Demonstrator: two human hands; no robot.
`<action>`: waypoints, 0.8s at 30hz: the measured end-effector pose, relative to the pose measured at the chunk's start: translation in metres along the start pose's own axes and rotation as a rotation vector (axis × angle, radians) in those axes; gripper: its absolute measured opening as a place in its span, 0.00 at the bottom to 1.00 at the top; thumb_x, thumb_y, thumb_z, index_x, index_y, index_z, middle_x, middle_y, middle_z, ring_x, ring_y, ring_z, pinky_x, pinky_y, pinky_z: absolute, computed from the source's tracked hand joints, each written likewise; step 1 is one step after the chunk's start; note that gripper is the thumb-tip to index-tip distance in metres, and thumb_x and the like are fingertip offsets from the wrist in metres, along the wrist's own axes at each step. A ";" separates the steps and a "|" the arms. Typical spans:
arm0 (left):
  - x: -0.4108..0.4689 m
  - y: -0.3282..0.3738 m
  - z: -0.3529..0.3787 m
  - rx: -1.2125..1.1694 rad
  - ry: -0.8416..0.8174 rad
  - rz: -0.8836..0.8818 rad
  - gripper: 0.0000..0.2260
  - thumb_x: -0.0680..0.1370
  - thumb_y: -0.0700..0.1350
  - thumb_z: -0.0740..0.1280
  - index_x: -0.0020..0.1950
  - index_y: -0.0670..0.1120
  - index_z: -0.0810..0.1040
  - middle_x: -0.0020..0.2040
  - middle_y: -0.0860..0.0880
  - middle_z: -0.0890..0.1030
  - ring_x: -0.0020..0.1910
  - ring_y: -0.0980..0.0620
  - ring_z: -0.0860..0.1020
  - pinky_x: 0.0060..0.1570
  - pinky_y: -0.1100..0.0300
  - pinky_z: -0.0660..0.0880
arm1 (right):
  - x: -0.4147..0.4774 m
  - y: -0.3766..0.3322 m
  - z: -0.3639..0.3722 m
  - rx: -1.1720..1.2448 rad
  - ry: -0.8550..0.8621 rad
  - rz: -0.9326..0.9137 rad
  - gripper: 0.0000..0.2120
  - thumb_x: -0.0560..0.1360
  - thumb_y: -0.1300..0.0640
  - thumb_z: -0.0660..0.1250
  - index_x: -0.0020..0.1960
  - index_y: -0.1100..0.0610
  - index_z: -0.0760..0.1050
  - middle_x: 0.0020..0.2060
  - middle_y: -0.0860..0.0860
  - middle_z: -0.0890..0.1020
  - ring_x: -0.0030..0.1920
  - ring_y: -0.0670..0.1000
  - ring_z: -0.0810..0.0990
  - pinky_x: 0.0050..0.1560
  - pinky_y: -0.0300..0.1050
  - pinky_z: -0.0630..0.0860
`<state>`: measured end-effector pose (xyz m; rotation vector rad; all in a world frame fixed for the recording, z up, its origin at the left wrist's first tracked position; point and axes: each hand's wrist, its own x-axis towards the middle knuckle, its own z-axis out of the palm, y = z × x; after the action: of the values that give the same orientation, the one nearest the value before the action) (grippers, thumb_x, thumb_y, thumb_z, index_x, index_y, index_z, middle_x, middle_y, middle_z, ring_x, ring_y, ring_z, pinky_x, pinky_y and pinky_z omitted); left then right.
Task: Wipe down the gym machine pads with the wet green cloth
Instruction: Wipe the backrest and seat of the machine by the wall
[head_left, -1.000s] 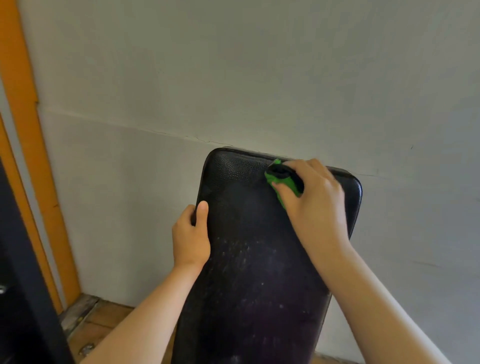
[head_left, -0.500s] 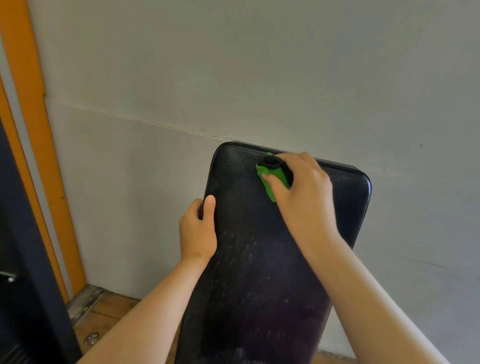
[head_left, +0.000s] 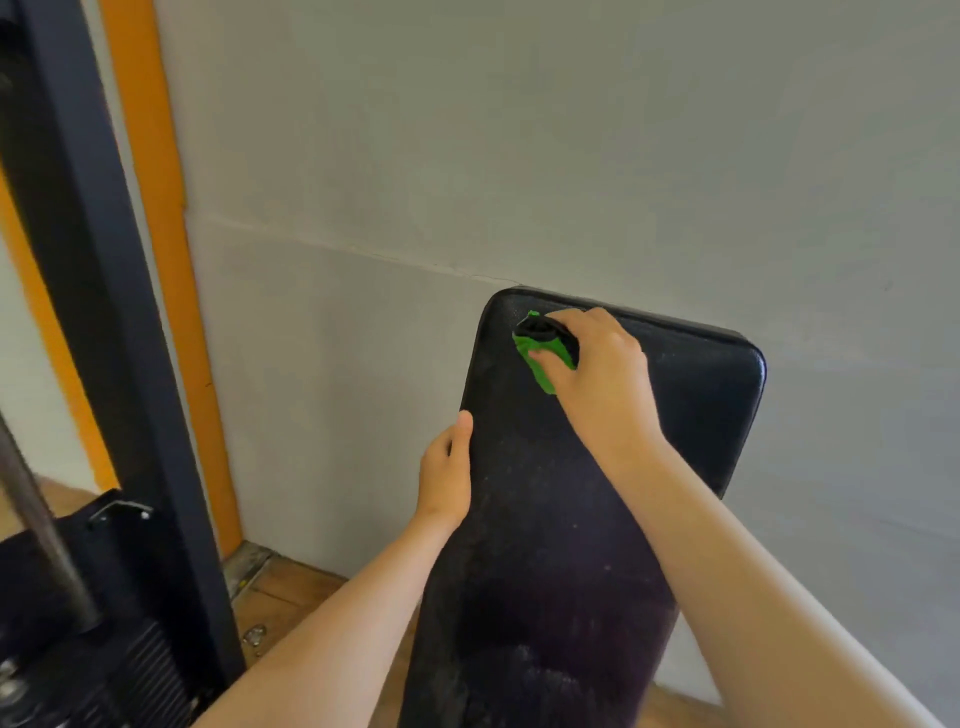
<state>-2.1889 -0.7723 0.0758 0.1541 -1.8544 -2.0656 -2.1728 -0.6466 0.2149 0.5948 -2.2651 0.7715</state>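
A long black padded backrest (head_left: 545, 519) leans up toward the grey wall, its surface speckled with pale dust lower down. My right hand (head_left: 602, 379) grips a bunched green cloth (head_left: 540, 358) with a dark patch and presses it on the pad near its top left corner. My left hand (head_left: 447, 473) holds the pad's left edge about a third of the way down, thumb on the front face, fingers hidden behind the edge.
A dark metal machine upright (head_left: 104, 312) stands at the left, with a weight stack (head_left: 130, 675) at its foot. An orange strip (head_left: 166, 260) runs up the grey wall (head_left: 519, 130). Wooden floor (head_left: 291, 592) shows below.
My right hand has slid the cloth leftward along the top of the pad, from the middle to near the left corner. My left hand keeps its hold on the edge.
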 end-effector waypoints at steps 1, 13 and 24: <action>-0.005 -0.005 0.000 0.007 0.008 0.000 0.22 0.82 0.57 0.52 0.71 0.47 0.70 0.58 0.60 0.71 0.60 0.62 0.68 0.61 0.66 0.63 | 0.003 0.000 0.004 -0.030 0.015 -0.008 0.15 0.76 0.55 0.70 0.62 0.57 0.78 0.51 0.52 0.79 0.49 0.50 0.77 0.46 0.40 0.71; 0.007 -0.028 0.001 0.007 0.125 0.128 0.22 0.80 0.59 0.56 0.36 0.45 0.74 0.33 0.48 0.75 0.34 0.56 0.71 0.36 0.60 0.70 | -0.014 -0.011 0.052 -0.138 -0.075 -0.128 0.13 0.76 0.54 0.70 0.58 0.59 0.79 0.46 0.55 0.78 0.46 0.54 0.78 0.40 0.45 0.74; 0.006 -0.029 0.002 -0.022 0.151 0.093 0.19 0.83 0.53 0.53 0.40 0.47 0.76 0.35 0.50 0.76 0.35 0.58 0.73 0.37 0.66 0.71 | -0.012 -0.025 0.058 -0.320 -0.302 -0.135 0.16 0.80 0.52 0.64 0.65 0.57 0.73 0.54 0.54 0.75 0.52 0.52 0.76 0.45 0.43 0.74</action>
<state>-2.2005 -0.7703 0.0483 0.2080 -1.7162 -1.9549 -2.1757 -0.7008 0.1803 0.7387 -2.5196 0.2560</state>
